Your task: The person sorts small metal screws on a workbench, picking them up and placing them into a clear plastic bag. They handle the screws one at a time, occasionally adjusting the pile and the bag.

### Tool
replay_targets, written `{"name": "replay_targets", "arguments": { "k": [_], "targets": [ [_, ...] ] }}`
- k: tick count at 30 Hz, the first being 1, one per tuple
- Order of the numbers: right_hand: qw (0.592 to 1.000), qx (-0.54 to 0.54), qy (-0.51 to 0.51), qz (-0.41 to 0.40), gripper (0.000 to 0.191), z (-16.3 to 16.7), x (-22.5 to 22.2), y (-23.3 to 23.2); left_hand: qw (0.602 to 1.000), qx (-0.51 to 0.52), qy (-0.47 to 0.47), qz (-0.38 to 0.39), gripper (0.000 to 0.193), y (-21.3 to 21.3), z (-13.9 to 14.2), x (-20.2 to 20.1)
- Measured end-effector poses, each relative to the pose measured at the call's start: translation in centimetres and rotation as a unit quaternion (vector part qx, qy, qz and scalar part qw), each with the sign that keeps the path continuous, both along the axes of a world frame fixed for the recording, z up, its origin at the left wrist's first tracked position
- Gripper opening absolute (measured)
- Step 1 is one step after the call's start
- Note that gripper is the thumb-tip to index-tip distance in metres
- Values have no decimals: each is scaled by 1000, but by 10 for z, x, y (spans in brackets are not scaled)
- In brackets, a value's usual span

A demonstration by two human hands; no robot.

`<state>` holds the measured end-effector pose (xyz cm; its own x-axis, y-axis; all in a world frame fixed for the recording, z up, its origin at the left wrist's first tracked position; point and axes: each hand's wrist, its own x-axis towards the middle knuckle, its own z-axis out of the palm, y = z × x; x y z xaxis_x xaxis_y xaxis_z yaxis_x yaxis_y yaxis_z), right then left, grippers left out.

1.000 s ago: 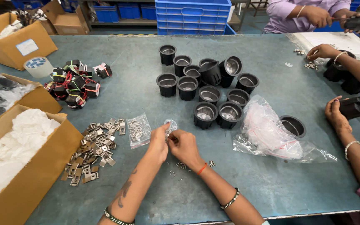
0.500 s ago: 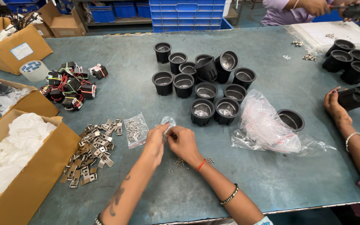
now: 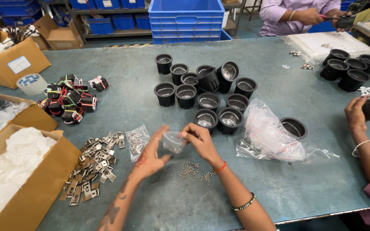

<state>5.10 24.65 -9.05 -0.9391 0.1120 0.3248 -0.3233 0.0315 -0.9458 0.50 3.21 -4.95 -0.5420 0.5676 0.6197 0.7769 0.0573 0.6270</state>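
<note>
Screws now spilled under hands, small bag held.

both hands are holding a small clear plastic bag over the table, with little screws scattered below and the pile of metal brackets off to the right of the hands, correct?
Not quite. The head view shows the metal brackets to the left of the hands, not the right. The rest holds: left hand and right hand hold the clear bag above scattered screws.
</note>
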Motion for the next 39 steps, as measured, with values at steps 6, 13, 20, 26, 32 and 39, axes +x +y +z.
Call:
{"name": "replay_targets", "arguments": {
  "k": [6, 13, 20, 26, 32, 39],
  "targets": [
    [999, -53, 2, -4, 22, 0, -2, 7, 946, -48, -321, 22, 22, 21, -20, -9],
    [997, 57, -53, 7, 39, -6, -1, 4, 881, 112, -460, 30, 28, 35, -30, -12],
    [992, 112, -48, -34, 25, -31, 0, 8, 820, 128, -557, -13, 30, 36, -56, -7],
    [990, 42, -101, -90, 18, -29, 6, 2, 847, 105, -520, 30, 21, 33, -83, -13],
    [983, 84, -99, -131, 19, -16, 17, -11, 913, 81, -361, 170, 15, 29, -77, -5],
    [990, -29, -139, -3, 33, -24, 14, 2, 942, 134, -269, 150, 15, 26, -61, 7]
  ]
}}
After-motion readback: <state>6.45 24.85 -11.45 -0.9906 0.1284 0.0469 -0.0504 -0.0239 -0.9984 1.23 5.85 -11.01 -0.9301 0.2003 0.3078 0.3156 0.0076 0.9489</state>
